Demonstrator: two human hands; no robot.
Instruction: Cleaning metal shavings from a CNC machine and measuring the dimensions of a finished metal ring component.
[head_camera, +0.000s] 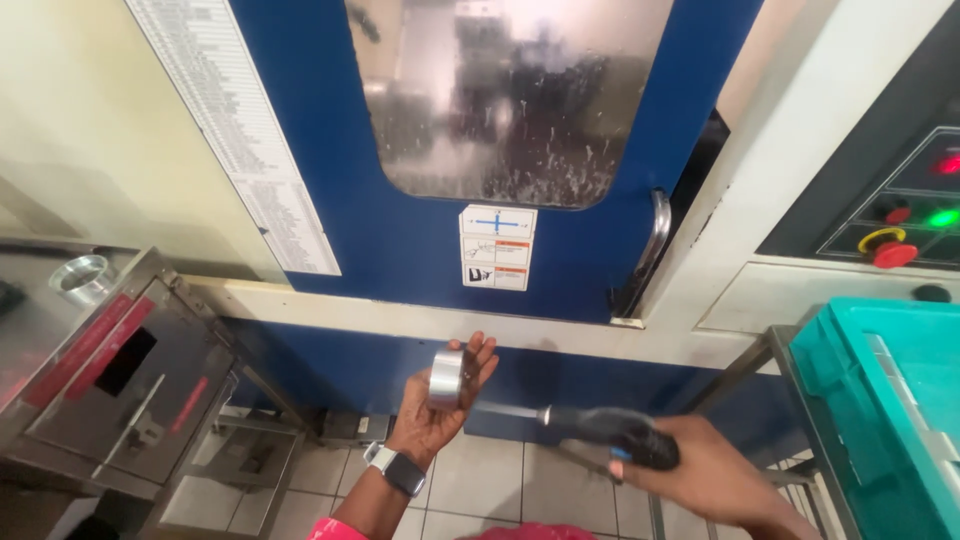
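**A shiny metal ring is held up and a black tool is pointed at it**

A short, shiny silver metal ring (447, 377) is held in the left hand (436, 410). The palm is turned up and the fingers are curled round the ring, with the thumb on one side and the fingertips on the other. The ring is held out in front of the body, away from the chest, so that its side faces the tool. A watch with a grey band (396, 469) is worn on the left wrist.

A black air tool with a thin metal nozzle (590, 427) is gripped in the right hand (706, 470). The hand is closed tight round the black handle. The thin nozzle is aimed at the ring and its tip is near the ring. It cannot be told if they touch. It looks as if the ring is held up this way so that it can be reached by the nozzle.

Above both hands a big blue machine door with a wet window (510, 100) is seen. A silver door handle (655, 235) is up and to the right of the left hand. A teal plastic crate (885, 400) is just to the right of the right hand. Red and green buttons on a control panel (905, 225) are above the crate. Far to the left of the left hand, a second silver metal ring (82, 277) is resting on a grey metal stand (120, 370).
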